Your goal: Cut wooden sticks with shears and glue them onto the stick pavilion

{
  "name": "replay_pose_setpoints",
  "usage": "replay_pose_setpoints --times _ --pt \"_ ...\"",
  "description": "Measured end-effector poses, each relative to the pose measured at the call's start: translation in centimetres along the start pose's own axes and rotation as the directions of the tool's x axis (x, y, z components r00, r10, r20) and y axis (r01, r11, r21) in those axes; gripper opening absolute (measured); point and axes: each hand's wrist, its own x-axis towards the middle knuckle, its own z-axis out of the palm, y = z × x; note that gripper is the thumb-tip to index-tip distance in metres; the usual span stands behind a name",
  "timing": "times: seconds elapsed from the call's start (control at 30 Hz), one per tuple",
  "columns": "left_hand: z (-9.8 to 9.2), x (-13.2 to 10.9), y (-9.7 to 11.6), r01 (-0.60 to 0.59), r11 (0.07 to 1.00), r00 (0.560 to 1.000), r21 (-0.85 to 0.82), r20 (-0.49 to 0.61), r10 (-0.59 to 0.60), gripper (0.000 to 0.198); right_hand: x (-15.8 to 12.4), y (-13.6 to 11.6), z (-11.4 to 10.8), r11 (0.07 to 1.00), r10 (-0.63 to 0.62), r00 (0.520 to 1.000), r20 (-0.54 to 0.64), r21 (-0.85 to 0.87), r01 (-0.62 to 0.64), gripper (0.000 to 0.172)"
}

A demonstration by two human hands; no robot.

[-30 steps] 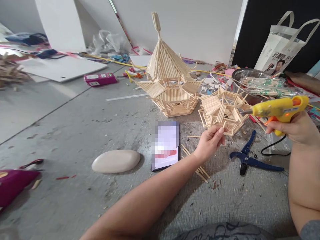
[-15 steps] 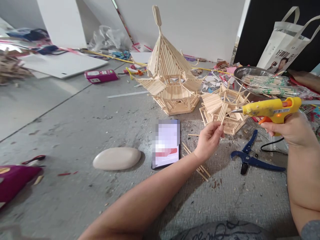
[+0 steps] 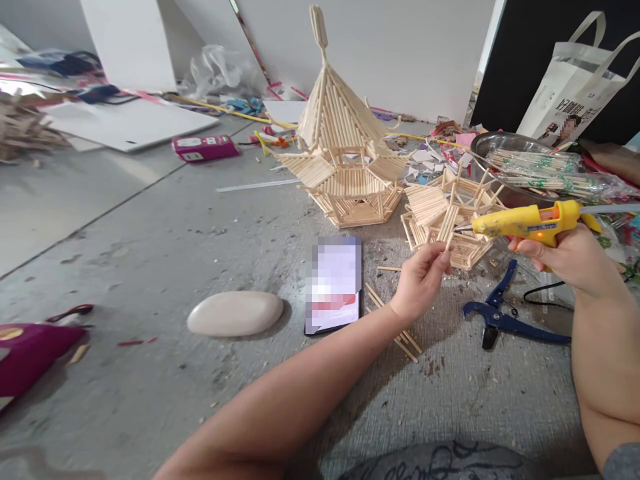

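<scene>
Remotely, my left hand pinched a stick, likely steadying it; at that hand's two o'clock, my right hand clasped the glue gun.

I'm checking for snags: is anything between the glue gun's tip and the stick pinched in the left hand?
Nothing visible: the right hand holds the glue gun with its tip near the stick, and the left hand sits lower.

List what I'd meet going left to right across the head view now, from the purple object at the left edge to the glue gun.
Purple object → white rounded object → phone → left hand → yellow glue gun, held in the right hand.
</scene>
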Motion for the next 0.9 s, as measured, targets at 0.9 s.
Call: replay_pose_setpoints --times 0.9 --pt "-0.03 0.07 -0.7 -0.08 0.996 0.997 0.044 0.021 0.079 0.022 -0.17 -0.28 0.16 1.0 -0.011 1.0 -0.007 -0.012 0.01 0.033"
